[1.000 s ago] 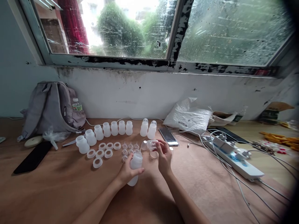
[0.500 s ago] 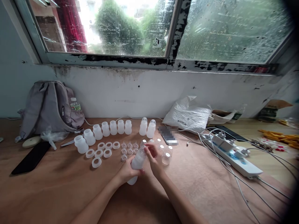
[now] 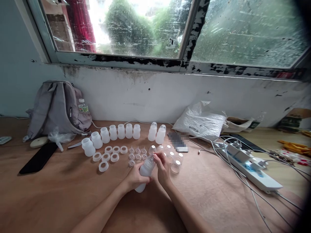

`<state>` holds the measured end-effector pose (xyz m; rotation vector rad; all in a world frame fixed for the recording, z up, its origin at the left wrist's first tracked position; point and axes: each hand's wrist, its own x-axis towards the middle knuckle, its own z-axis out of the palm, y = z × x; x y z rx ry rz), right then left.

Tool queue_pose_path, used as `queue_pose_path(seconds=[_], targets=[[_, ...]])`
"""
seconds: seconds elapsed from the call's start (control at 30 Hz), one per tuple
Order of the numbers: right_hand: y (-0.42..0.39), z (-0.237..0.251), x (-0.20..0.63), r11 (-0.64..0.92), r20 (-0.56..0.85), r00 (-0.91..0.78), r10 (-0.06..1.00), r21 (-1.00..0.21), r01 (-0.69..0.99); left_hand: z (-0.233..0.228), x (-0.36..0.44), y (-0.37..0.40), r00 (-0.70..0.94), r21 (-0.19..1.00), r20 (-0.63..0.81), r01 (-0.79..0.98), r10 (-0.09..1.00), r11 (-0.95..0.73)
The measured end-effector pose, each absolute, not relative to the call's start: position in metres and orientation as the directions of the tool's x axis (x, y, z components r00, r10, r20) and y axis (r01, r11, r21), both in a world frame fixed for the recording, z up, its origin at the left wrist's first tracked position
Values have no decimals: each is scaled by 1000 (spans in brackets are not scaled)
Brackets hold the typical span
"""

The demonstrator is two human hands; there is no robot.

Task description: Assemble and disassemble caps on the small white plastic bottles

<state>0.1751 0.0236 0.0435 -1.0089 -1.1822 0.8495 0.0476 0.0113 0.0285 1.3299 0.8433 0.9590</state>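
Observation:
A frosted white baby bottle (image 3: 146,169) is tilted in my left hand (image 3: 135,177), whose fingers wrap round its middle. My right hand (image 3: 163,167) pinches the clear nipple (image 3: 151,158) at the bottle's top; the fingers partly hide it. Just beyond my hands lie several clear nipples (image 3: 137,157), partly in rows. White screw rings (image 3: 115,157) are spread to their left. Several clear dome caps (image 3: 175,167) stand beside and behind my right hand. Open bottle bodies (image 3: 113,132) form a curved row farther back, and two capped bottles (image 3: 160,134) stand right of it.
A grey backpack (image 3: 57,108), a black phone-like slab (image 3: 39,158) and a plastic bag (image 3: 58,137) lie at left. On the right are a silvery parcel (image 3: 200,121), a phone (image 3: 178,141) and a power strip (image 3: 257,174) with trailing cables. The wall and window stand behind.
The view has shifted slightly, so the scene sits farther right. My left hand still grips the bottle, and my right hand stays at its top, with the fingers slightly more closed.

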Motion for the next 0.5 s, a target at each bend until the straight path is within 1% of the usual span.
queue_pose_path(seconds=[0.1, 0.2, 0.3, 0.4, 0.5], targets=[[24, 44, 179, 308, 303, 125, 945, -951, -23, 32, 47, 12, 393, 993, -8, -103, 920, 53], [25, 45, 181, 284, 281, 61, 958, -957, -54, 37, 43, 12, 440, 983, -73, -122, 895, 140], [25, 46, 181, 270, 269, 26, 963, -961, -65, 39, 40, 12, 473, 974, -102, -131, 875, 185], [24, 46, 177, 295, 293, 37, 955, -955, -40, 38, 41, 11, 464, 973, -88, -149, 882, 175], [22, 45, 172, 329, 328, 71, 942, -944, -9, 34, 44, 10, 430, 978, -44, -167, 902, 127]])
